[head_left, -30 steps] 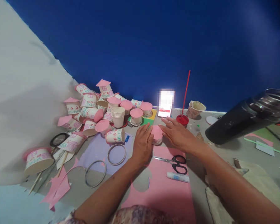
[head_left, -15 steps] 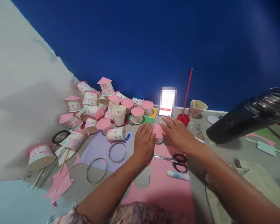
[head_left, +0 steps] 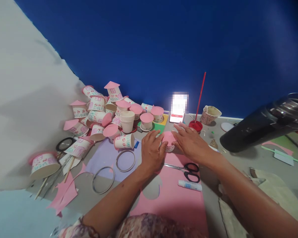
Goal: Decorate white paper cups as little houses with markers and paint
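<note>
Pink paper caps the small paper cup [head_left: 168, 141] that stands upside down on the worktop [head_left: 228, 155], at the far edge of a pink sheet [head_left: 175, 201] with a round hole cut in it. Both hands meet at this cup. The left hand [head_left: 152, 153] lies on its left side, fingers loosely bent and the tips touching the pink cap. The right hand [head_left: 191, 142] comes in from the right with fingers stretched out almost flat, the tips on the cap's other edge. Neither hand wraps round the cup; it sits between two fairly open hands.

The cup looks very light and thin-walled, so it would likely dent under a hard squeeze and slide easily on the smooth sheet. The cap seems to be soft, bendable card that would crease if pressed at its overhang. The firmer places to hold are probably the side wall just below the cap, taken from opposite sides, or the flat middle of the top.

Black-handled scissors [head_left: 188, 168] lie just behind the right wrist, with a glue stick [head_left: 190, 185] near them. Two thin rings [head_left: 125, 161] rest on a lilac sheet to the left, beyond which a pile of decorated cups [head_left: 99, 112] and a stack of plain cups [head_left: 127, 121] crowd the wall. A black flask [head_left: 263, 125] juts in from the right.
</note>
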Motion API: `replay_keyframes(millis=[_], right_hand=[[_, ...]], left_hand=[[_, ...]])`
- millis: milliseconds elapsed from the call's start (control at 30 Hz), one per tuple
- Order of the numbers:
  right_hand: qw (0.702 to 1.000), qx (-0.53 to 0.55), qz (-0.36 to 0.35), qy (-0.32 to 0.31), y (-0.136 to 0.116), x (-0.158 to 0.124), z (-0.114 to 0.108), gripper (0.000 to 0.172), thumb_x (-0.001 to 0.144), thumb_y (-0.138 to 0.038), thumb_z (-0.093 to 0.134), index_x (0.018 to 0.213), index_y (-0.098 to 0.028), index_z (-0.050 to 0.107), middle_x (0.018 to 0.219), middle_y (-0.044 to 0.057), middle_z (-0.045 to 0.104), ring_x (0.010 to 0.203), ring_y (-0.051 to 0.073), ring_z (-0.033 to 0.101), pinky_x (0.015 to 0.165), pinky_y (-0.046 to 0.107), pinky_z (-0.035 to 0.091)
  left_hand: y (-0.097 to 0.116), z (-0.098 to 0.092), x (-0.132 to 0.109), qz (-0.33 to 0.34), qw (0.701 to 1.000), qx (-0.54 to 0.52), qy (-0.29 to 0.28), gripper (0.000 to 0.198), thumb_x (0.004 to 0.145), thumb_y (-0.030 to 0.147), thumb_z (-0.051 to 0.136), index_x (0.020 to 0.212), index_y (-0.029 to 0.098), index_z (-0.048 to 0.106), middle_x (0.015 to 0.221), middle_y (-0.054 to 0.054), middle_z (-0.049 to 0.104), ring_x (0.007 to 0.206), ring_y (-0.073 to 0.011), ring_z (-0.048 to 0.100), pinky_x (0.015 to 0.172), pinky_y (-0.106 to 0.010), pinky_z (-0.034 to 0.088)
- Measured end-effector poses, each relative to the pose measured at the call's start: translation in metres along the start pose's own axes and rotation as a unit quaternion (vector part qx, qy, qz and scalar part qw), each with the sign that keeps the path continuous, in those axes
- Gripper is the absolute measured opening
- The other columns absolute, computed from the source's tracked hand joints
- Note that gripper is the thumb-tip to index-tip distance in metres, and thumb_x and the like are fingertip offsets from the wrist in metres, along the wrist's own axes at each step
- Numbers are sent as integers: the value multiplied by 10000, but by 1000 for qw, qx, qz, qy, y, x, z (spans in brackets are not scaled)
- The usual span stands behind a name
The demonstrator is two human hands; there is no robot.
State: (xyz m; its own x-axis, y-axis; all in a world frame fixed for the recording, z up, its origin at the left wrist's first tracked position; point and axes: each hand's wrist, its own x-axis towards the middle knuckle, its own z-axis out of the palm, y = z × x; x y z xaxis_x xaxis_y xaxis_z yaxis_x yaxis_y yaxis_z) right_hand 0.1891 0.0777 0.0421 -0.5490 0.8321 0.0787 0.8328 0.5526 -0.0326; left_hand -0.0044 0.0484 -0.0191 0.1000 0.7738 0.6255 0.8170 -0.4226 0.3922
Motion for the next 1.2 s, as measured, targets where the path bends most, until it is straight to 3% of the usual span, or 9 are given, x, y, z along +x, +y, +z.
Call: replay_keyframes(millis=[267,467,900,1067,1200], right_hand=[[1000,-7,11,-11,-4,0,1,399,1078,-251,482,1436,-139,621,1666,183,495,1572,421,391,1180,638,431],[1000,11,17,-6,5,1,-7,415,1082,-333,485,1368,-83,652,1638,247,505,1559,415,409,1168,625,448],[1000,-7,21,4,-8,1,6,398,1085,-236,445,1397,-107,655,1668,196,488,1569,433,393,1186,667,416],[999,-4,25,29,-1,0,-1,458,1088,-295,453,1449,-55,600,1652,250,485,1574,422,393,1180,639,430],[998,4,28,52,15,-4,-13,468,1086,-348,448,1452,-100,602,1631,232,519,1533,404,458,1163,601,464]], left_hand=[[-2,1,-2,5,1000,5,-2,282,1058,309,564,1251,190,734,1385,-156,728,1350,-351,601,1121,-598,503],[-9,-1,-1,18,1000,-20,3,379,1106,301,457,1398,172,662,1449,-159,691,1400,-306,582,1194,-582,465],[-12,5,-1,10,999,-39,-9,307,1079,275,509,1264,210,746,1426,-133,715,1382,-318,587,1161,-603,501],[-13,1,-3,-20,997,-69,-28,422,1074,302,515,1482,212,573,1523,-166,628,1456,-332,532,1222,-635,426],[-10,-1,-3,-82,986,-123,-72,779,943,406,736,1605,197,381,1586,-215,524,1490,-386,472,1214,-646,416]])
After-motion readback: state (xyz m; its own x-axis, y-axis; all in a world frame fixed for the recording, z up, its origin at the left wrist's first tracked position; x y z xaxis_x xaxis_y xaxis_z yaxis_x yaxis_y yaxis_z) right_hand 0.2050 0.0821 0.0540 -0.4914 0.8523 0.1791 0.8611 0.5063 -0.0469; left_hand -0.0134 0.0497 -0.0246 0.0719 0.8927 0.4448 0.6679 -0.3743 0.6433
